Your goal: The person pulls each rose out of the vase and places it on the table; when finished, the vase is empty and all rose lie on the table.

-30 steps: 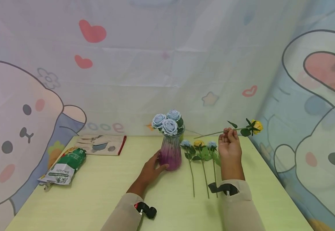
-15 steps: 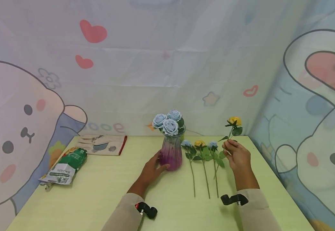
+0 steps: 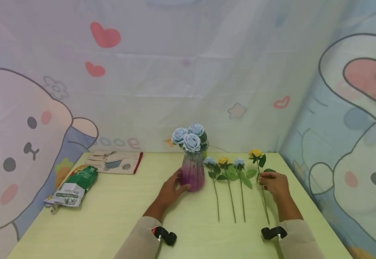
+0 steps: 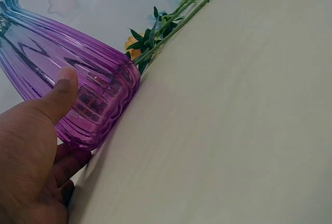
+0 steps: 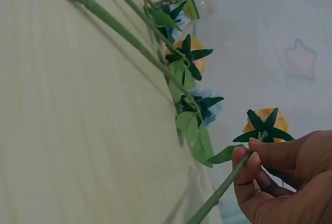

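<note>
The left grip (image 3: 170, 190) is curled round the lower part of a purple-tinted glass vase (image 3: 192, 174), thumb against its side, the vase standing upright on the surface (image 3: 110, 226). Just above this grip, three pale blue roses (image 3: 192, 142) fill the vase's mouth. The right grip (image 3: 276, 184) pinches the stem of a yellow rose (image 3: 255, 154), its bloom beyond the fingertips and its stem running back toward the wearer; whether the stem's end touches the surface cannot be told. Left of the right grip, between it and the vase, lie a blue flower (image 3: 238, 163), a yellow flower (image 3: 224, 161) and another blue flower (image 3: 209, 161), side by side. Well left of the left grip lie a green-and-white bag (image 3: 77, 183) and, farther back, a pale glove (image 3: 116, 163) with a red edge.
</note>
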Tool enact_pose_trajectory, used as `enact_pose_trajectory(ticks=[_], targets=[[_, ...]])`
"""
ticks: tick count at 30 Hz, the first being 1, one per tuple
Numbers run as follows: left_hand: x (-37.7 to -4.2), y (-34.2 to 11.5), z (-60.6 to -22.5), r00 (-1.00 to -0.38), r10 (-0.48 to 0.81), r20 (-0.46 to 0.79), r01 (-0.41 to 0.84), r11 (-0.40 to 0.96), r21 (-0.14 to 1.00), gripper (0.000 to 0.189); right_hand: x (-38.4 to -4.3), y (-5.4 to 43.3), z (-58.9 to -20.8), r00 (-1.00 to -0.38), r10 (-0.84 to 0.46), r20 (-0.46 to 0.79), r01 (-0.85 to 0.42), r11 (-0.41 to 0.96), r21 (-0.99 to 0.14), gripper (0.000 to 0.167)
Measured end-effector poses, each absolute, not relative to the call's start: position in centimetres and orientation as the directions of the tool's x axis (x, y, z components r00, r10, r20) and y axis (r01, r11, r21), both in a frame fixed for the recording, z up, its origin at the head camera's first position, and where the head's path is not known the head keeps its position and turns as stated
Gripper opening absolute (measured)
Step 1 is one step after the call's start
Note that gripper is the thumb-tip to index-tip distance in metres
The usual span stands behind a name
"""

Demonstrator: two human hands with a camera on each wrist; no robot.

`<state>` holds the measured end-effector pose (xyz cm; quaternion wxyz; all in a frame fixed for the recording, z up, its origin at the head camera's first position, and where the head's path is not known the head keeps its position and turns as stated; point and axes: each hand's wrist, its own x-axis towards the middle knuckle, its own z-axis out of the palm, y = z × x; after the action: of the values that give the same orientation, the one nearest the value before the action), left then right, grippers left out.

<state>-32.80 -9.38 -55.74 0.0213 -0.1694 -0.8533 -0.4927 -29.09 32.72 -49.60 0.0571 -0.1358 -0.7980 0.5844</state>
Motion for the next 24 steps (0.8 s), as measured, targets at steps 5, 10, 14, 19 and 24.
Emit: enact_pose_trajectory(ticks=[5,10,14,19,24], targets=[[-32.7,-9.4,-55.9,-0.945,0.268,0.188,0.299,0.471,0.83,0.09,-29.2,32.6,-50.5,-0.944,0.321,-0.073,0.181,0.324,-0.929,0.033],[-32.7,-9.5,-55.8,-0.944,0.269,0.191,0.302,0.476,0.826,0.09,-29.3,32.3,-51.3,-0.943,0.33,-0.046,0.186,0.406,-0.895,0.032],[-32.8,-9.5,-55.8,-0.945,0.267,0.187,0.299,0.479,0.826,0.09,-29.4,32.2,-51.9,-0.943,0.332,-0.024,0.184,0.459,-0.869,0.032],[-32.8,-9.5,-55.8,-0.946,0.267,0.185,0.296,0.472,0.83,0.091,-29.3,32.3,-52.1,-0.945,0.324,-0.043,0.203,0.48,-0.853,0.033],[-32.8,-9.4,-55.7,-0.941,0.274,0.197,0.31,0.471,0.826,0.091,-28.8,32.7,-51.0,-0.943,0.329,-0.039,0.215,0.517,-0.828,0.033]])
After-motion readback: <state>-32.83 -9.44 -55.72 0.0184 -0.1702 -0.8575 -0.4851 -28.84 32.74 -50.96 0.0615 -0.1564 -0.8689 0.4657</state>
